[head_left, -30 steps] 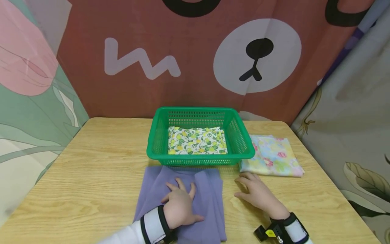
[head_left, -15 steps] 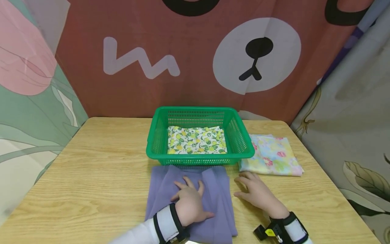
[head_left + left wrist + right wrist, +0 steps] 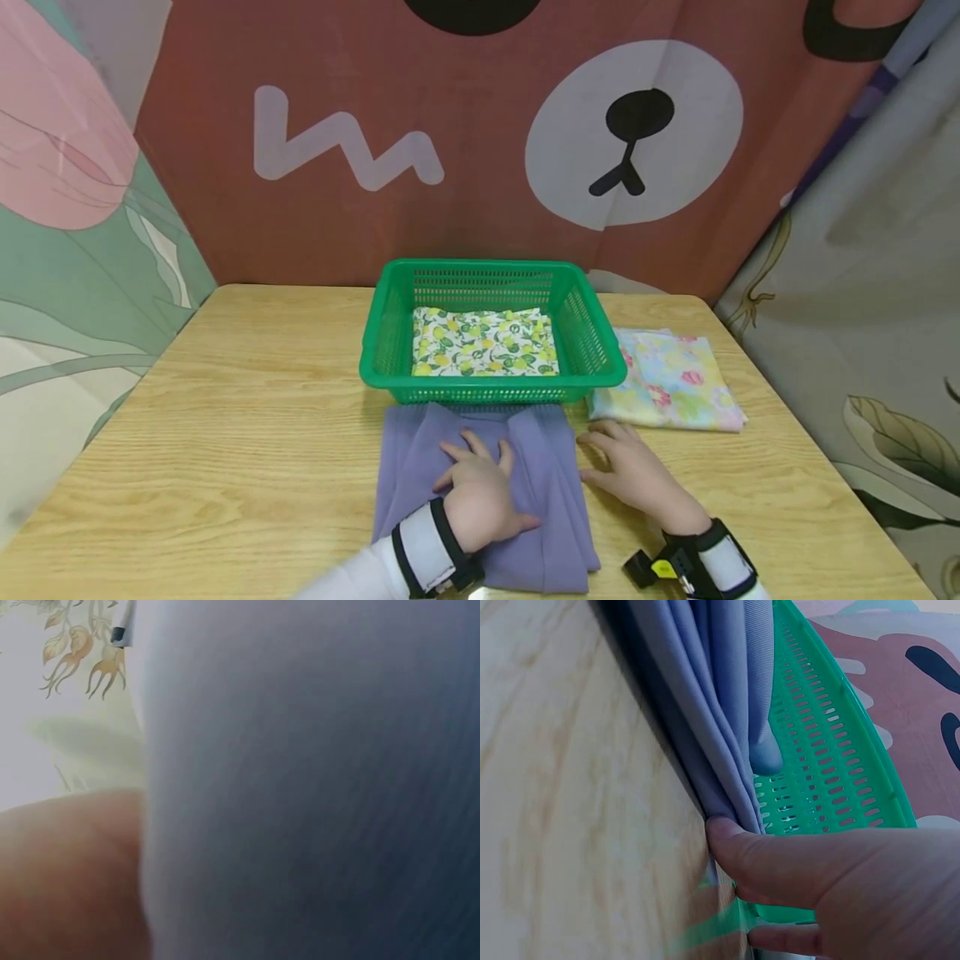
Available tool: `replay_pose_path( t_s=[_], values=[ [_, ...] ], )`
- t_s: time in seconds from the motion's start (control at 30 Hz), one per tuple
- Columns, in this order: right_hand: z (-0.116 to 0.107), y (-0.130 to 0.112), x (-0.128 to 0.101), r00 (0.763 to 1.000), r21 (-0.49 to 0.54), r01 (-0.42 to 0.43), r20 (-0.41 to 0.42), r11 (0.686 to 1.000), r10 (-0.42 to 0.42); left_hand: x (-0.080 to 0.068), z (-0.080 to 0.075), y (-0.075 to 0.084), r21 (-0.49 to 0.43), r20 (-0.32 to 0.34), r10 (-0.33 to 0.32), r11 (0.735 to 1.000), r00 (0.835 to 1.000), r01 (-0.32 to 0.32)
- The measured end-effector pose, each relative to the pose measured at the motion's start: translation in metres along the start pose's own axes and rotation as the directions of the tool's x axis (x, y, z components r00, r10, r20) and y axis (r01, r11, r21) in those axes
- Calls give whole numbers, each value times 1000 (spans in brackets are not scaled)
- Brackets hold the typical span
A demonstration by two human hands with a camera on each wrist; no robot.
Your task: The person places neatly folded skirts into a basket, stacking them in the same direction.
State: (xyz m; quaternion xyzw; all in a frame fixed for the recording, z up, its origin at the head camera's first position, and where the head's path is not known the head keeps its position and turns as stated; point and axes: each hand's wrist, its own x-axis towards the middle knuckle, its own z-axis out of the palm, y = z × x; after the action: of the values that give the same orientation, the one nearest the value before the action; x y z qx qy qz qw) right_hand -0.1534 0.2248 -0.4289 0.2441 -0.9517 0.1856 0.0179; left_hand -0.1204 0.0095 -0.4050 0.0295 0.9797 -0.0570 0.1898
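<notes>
A folded purple cloth (image 3: pixel 547 517) lies on the wooden table (image 3: pixel 247 417) just in front of a green plastic basket (image 3: pixel 491 390). My left hand (image 3: pixel 480 492) lies flat on the cloth with its fingers spread. My right hand (image 3: pixel 633 475) rests on the table at the cloth's right edge, fingers relaxed. In the right wrist view the thumb of that hand (image 3: pixel 840 877) touches the cloth's layered edge (image 3: pixel 712 697) beside the basket wall (image 3: pixel 825 742). The left wrist view shows only blurred purple cloth (image 3: pixel 315 795) at close range.
A lemon-print cloth (image 3: pixel 483 343) lies folded inside the basket. A folded pastel floral cloth (image 3: pixel 667 383) sits on the table to the basket's right. Printed fabric backdrops hang behind and on both sides of the table.
My left hand has slid the purple cloth to the right, up against my right hand. The right hand has barely moved.
</notes>
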Motion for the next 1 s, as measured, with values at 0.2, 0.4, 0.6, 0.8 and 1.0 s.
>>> replay_pose_path(
  t_s=[0.2, 0.4, 0.6, 0.8, 1.0],
  values=[
    [1, -2, 1, 1000, 4, -4, 4, 1000, 4, -9, -5, -34, -135, -123, 162, 975, 979, -178],
    [0, -3, 1, 1000, 6, -4, 13, 1000, 4, -13, -11, -93, -401, -245, 289, 839, 925, -368],
    [0, -1, 1, 1000, -11, 11, -14, 1000, -11, -10, -10, -136, -487, -241, 181, 827, 954, -280],
    [0, -1, 1, 1000, 21, 9, -17, 1000, -8, -4, 6, -162, -513, -226, 118, 829, 967, -221],
    [7, -3, 3, 999, 196, 6, 33, 981, -13, 0, 12, -173, -542, -261, 59, 817, 964, -196]
  ],
)
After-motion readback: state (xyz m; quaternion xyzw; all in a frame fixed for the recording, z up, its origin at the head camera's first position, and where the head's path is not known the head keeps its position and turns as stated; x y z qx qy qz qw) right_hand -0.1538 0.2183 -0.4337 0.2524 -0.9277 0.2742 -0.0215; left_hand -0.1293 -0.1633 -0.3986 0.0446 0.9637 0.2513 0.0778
